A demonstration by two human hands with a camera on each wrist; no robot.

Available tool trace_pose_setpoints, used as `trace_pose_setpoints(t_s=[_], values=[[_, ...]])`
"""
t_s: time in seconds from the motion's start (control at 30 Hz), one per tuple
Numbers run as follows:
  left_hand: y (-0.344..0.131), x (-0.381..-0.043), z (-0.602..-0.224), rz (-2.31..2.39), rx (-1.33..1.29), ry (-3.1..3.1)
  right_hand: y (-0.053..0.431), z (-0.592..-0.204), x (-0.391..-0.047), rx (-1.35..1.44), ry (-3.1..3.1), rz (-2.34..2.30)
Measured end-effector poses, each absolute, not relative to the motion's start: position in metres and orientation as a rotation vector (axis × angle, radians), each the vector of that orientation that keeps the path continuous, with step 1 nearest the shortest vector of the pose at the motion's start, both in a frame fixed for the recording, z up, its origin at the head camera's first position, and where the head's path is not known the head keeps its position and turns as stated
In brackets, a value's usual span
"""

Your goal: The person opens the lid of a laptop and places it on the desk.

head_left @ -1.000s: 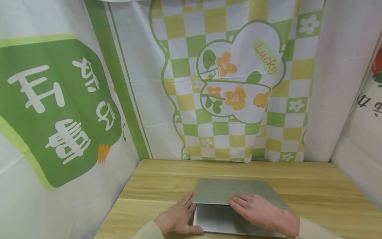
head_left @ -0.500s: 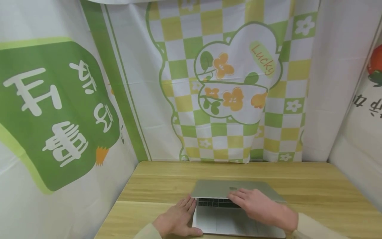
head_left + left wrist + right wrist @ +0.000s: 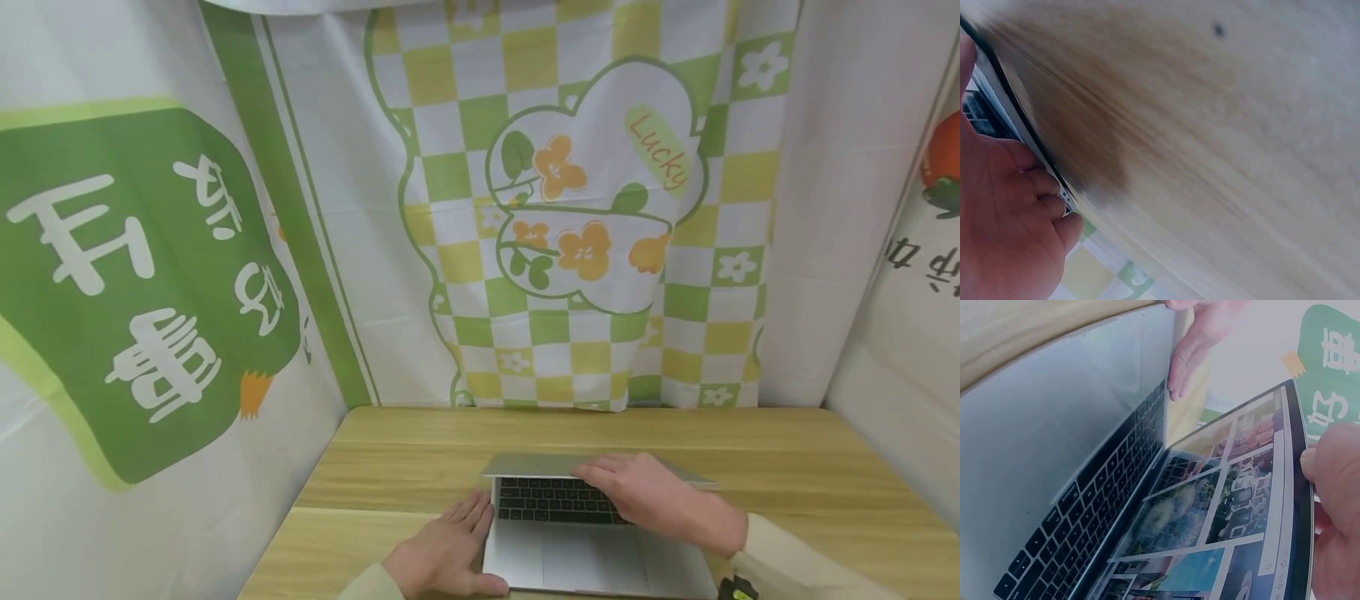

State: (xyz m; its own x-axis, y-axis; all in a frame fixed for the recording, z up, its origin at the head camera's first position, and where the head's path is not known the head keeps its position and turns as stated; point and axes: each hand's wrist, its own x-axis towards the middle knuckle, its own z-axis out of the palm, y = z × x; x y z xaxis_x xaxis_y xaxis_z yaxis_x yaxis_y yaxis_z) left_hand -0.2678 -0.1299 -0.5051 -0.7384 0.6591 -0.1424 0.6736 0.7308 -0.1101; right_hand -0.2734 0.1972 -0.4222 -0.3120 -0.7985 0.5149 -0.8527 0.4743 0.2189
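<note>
A silver laptop (image 3: 592,554) lies on the table with its lid (image 3: 525,464) partly raised, showing the black keyboard (image 3: 555,500). My right hand (image 3: 652,496) holds the lid's front edge. In the right wrist view, the thumb of that hand (image 3: 1338,500) sits at the edge of the lit screen (image 3: 1235,487), which shows several pictures, with fingers behind the lid. My left hand (image 3: 448,546) rests along the base's left side, fingers extended and thumb by the front corner. The left wrist view has this hand (image 3: 1010,225) beside the laptop's edge.
The wooden table (image 3: 360,492) reaches to a checked fabric backdrop (image 3: 555,350). Printed white fabric (image 3: 112,333) hangs along the left, and more fabric (image 3: 892,350) is on the right. A small black object (image 3: 738,590) shows near my right forearm.
My right hand has lifted the laptop lid higher, tilting it up and away, so much more of the keyboard shows. My left hand has stayed at the laptop's left side.
</note>
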Motion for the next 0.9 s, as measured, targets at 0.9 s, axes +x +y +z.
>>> trace_pose_setpoints(t_s=[0.9], values=[[-0.127,-0.269,-0.503,-0.266,1.06,2.804,0.203,-0.408,-0.294,1.356,-2.193,0.26]])
